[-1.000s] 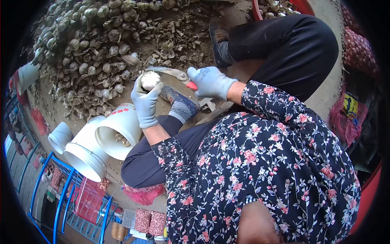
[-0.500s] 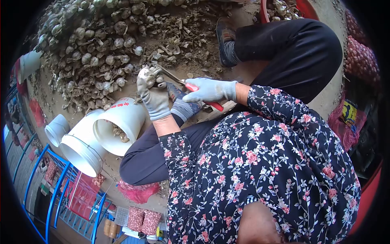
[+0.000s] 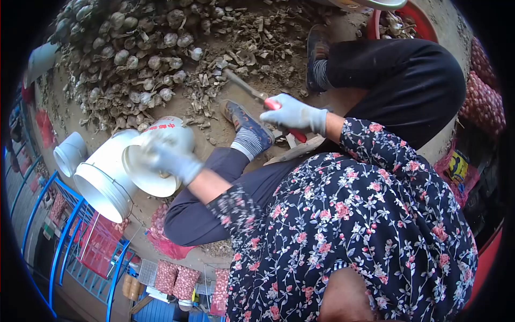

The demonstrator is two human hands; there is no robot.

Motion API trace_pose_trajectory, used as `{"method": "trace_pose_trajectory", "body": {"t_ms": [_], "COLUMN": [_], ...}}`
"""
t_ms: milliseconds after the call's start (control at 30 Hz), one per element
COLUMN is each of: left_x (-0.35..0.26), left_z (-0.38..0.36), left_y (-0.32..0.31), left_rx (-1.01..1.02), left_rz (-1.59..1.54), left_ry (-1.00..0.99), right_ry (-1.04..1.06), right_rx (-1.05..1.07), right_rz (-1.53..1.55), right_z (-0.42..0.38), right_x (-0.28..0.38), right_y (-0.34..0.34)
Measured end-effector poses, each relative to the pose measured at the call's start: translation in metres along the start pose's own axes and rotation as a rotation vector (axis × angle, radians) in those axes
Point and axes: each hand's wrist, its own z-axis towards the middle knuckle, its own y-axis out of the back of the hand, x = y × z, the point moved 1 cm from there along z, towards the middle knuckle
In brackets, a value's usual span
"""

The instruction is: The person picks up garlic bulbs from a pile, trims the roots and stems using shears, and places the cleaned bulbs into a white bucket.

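Note:
My right hand (image 3: pixel 298 114), in a pale glove, is closed around red-handled shears (image 3: pixel 247 86), their metal blades pointing up and left over the ground. My left hand (image 3: pixel 169 158), also gloved, is at the mouth of a white bucket with red lettering (image 3: pixel 185 134) that lies tipped on its side. Motion smears the left fingers, so whether they hold anything does not show. A large heap of garlic bulbs with stalks (image 3: pixel 129 59) spreads beyond the buckets. Cut stalks and dry scraps (image 3: pixel 257 48) litter the soil beside it.
More white buckets (image 3: pixel 96 190) lie at the left, near a blue metal frame (image 3: pixel 64 231). A red basin holding garlic (image 3: pixel 421 24) is at the upper right. Filled mesh sacks (image 3: pixel 480 96) stand at the right edge. My bent legs (image 3: pixel 397 75) flank the work area.
My left hand has swung down and left from the shears to the bucket; the garlic bulb it held is no longer visible. My right hand still grips the shears.

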Motion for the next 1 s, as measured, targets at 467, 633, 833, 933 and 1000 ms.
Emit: {"method": "trace_pose_trajectory", "body": {"t_ms": [467,633,833,933,1000], "left_x": [-0.016,0.125,0.141,0.057,0.009], "left_z": [0.149,0.169,0.127,0.06,0.012], "left_y": [-0.046,-0.091,-0.1,-0.105,-0.106], "left_rx": [0.173,0.414,0.357,0.556,0.67], "left_rz": [1.329,0.87,0.241,0.229,0.14], "left_ry": [-0.313,0.235,0.522,0.071,-0.056], "right_ry": [-0.252,-0.22,-0.165,-0.01,0.087], "right_rx": [-0.128,-0.219,-0.184,-0.279,-0.341], "right_rz": [-0.504,-0.553,-0.559,-0.666,-0.735], "right_z": [-0.012,-0.002,-0.006,-0.004,-0.004], "right_x": [0.014,0.001,0.009,0.019,0.031], "right_y": [0.001,0.005,0.006,0.004,0.005]}}
